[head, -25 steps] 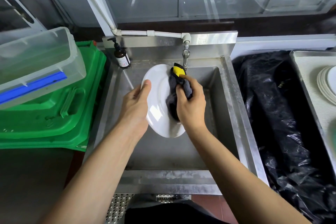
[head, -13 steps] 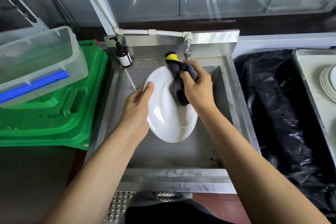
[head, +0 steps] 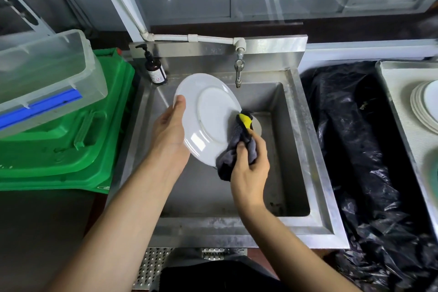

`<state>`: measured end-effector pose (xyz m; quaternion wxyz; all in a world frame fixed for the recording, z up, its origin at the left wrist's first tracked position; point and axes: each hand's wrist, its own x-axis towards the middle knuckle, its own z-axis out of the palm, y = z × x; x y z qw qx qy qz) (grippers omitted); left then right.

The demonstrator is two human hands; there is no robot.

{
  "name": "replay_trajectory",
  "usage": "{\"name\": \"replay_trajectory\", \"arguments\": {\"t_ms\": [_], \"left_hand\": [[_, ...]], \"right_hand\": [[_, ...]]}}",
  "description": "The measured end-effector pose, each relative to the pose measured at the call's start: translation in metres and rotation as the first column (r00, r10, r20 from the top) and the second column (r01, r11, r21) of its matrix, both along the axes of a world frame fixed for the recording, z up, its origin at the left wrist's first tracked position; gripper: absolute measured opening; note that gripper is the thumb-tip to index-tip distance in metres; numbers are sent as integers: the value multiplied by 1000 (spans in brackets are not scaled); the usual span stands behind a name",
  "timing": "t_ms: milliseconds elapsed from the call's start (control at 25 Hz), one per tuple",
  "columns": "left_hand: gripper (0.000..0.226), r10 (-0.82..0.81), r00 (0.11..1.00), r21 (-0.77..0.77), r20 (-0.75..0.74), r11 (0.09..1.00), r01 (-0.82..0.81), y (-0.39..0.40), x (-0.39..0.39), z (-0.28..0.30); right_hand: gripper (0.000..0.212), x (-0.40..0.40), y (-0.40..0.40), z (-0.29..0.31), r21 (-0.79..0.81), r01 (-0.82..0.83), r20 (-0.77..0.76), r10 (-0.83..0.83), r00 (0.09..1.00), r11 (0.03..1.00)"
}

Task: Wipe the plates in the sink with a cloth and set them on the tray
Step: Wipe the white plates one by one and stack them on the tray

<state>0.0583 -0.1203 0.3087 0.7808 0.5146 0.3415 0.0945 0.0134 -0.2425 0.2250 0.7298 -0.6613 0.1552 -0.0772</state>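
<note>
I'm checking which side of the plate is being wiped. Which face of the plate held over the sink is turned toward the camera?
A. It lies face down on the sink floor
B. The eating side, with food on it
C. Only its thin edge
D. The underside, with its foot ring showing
D: the plate shows its raised foot ring, held by the left hand while the right hand presses the cloth against its lower rim.

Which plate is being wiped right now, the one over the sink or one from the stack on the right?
The white plate over the sink: left hand holds its rim, right hand presses the grey cloth on it. The stacked plates lie untouched.
</note>
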Motion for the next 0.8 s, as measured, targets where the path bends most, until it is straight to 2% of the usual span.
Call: {"name": "replay_trajectory", "arguments": {"t_ms": [80, 160, 280, 440, 520, 680, 800], "left_hand": [[17, 24, 1000, 31, 17, 999, -25, -5, 1, 0], [20, 18, 1000, 29, 19, 999, -18, -8, 1, -1], [25, 28, 1000, -42, -14, 999, -29, -7, 1, -3], [23, 44, 999, -45, -10, 998, -45, 2, 0, 1], [23, 53, 999, -42, -9, 998, -54, 9, 0, 2], [21, 0, 1000, -30, 19, 1000, 1, 15, -3, 3], [24, -65, 998, -14, 18, 998, 66, 14, -7, 2]], "right_hand": [[35, -11, 9, 4, -77, -36, 143, 47, 989, 996], [36, -15, 15, 12, -186, -133, 276, 182, 944, 974], [41, -12, 17, 23, -350, -267, 357, 391, 848, 898], [46, -16, 3, 5, -528, -291, 404, 537, 740, 798], [46, -23, -6, -12, -520, -289, 359, 513, 779, 804], [38, -18, -17, -38, -321, -177, 187, 245, 951, 931], [39, 1, -31, -42, -247, -154, -13, 156, 988, 957]]}}
